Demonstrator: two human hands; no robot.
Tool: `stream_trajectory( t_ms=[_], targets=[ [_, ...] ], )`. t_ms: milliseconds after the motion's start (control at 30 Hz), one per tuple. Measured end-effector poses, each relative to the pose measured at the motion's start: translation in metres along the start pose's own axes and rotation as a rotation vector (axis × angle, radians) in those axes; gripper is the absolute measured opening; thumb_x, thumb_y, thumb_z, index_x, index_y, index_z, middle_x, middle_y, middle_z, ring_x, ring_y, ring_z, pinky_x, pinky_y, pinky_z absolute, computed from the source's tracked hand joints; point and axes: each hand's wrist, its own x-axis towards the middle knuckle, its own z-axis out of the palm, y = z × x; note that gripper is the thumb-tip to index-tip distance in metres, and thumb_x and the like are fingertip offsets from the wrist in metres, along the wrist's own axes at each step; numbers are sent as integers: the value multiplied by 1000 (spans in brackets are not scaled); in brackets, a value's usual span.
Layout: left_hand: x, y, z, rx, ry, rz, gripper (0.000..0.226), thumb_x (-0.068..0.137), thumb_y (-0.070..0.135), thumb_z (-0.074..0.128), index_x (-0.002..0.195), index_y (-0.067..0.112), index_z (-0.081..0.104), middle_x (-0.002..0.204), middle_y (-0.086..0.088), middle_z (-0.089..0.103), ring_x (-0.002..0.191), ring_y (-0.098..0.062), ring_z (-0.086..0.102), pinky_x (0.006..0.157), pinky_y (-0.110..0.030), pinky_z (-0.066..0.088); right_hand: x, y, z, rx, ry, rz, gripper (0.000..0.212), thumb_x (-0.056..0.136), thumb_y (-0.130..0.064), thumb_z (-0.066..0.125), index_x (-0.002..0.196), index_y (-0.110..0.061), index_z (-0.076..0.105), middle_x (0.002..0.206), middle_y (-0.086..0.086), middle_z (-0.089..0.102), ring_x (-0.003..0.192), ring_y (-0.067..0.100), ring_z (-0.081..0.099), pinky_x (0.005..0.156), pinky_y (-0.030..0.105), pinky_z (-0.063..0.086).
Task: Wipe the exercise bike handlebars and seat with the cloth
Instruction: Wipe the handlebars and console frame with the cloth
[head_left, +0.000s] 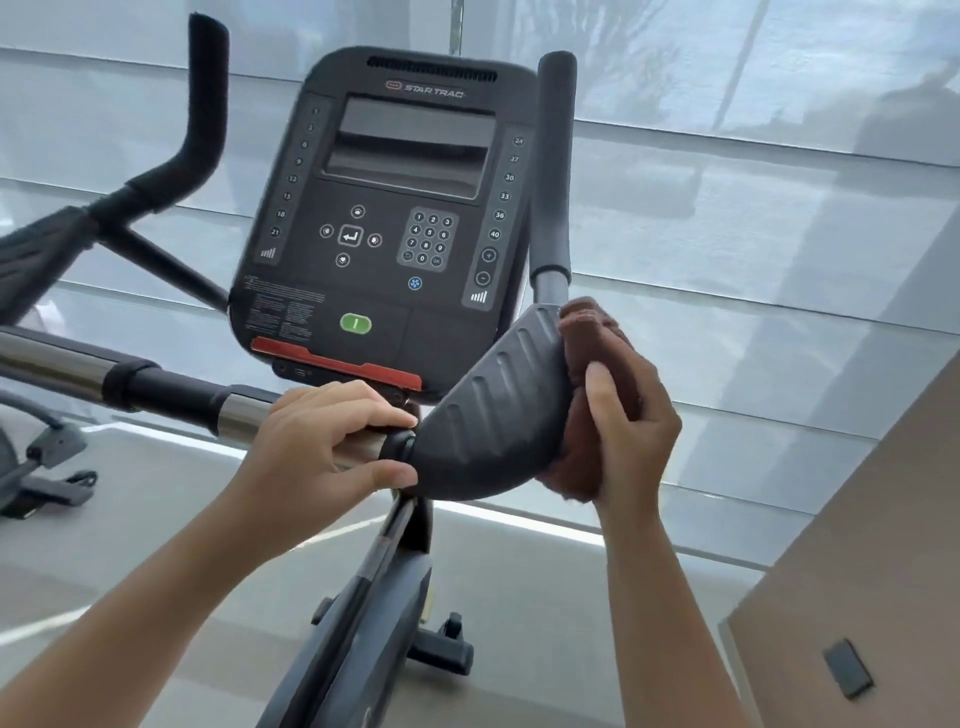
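The exercise bike's handlebar runs across the view, with a chrome and black bar (171, 387) at the left and a wide ribbed grey elbow pad (493, 415) at the right. My right hand (631, 431) holds a folded brown cloth (584, 338) and presses it against the pad's right edge. My left hand (332, 441) grips the bar where it joins the pad. A padded upright grip (556, 156) rises behind the pad and another curved grip (205, 104) stands at the left. The seat is out of view.
The bike's dark console (384, 208) with keypad and green button stands just behind the handlebar. The bike frame (363, 613) slopes down below it. Pale window blinds fill the background, a beige wall with a black plate (847, 675) is at the right, and another machine's base (36, 467) at the left.
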Motion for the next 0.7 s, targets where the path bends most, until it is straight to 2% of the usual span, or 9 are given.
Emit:
stream_trajectory(
  t_ms=[100,200,267,333,433,533,567,700],
  targets=[
    [2,0,-1,-27,-10,5,45,63,48,64,89,13,71,81,7,65,79,-16,61,74,-50,45,25,-1,3,92,-58,79,25,85,-1,57,105,-14,64,109,7,65,103,16,61,95,37,46],
    [3,1,-1,-45,-13,-6,41,62,48,64,87,15,71,80,6,65,78,-15,62,73,-49,46,-9,2,2,146,25,88,25,83,-15,60,103,-28,67,112,4,64,107,12,60,93,27,47],
    [3,2,0,-60,-4,-20,36,62,49,64,86,22,68,79,6,65,77,-11,61,73,-44,47,-41,2,2,104,74,-11,28,77,-25,62,102,-34,67,111,-2,61,104,5,59,88,14,45],
    [4,3,1,-88,-2,-47,34,61,49,65,87,26,67,78,8,65,78,-10,60,75,-39,46,-51,0,3,61,93,-107,29,76,-27,62,102,-39,66,109,-7,57,102,3,58,84,9,44],
    [3,4,1,-113,-4,-74,38,60,47,67,87,20,69,78,9,65,79,-12,60,76,-40,47,-25,1,0,33,48,-98,26,77,-19,62,102,-26,66,107,2,59,102,9,58,89,16,45],
    [3,6,0,-106,-14,-67,42,60,42,70,89,11,71,79,4,65,77,-14,60,73,-35,47,5,0,0,133,-2,76,24,84,-5,59,105,-11,66,111,13,63,107,20,59,98,37,45],
    [4,5,0,-104,-20,-71,41,59,38,73,89,10,71,79,3,64,77,-14,60,72,-32,46,3,0,2,170,24,115,23,85,-5,58,106,-9,66,112,13,64,107,20,60,98,39,45],
    [2,5,1,-89,-5,-82,33,59,26,74,88,9,71,77,5,63,75,-12,59,71,-27,42,-44,-6,17,220,263,164,28,80,-22,59,106,-20,68,113,6,64,106,12,60,96,30,48]
  ],
)
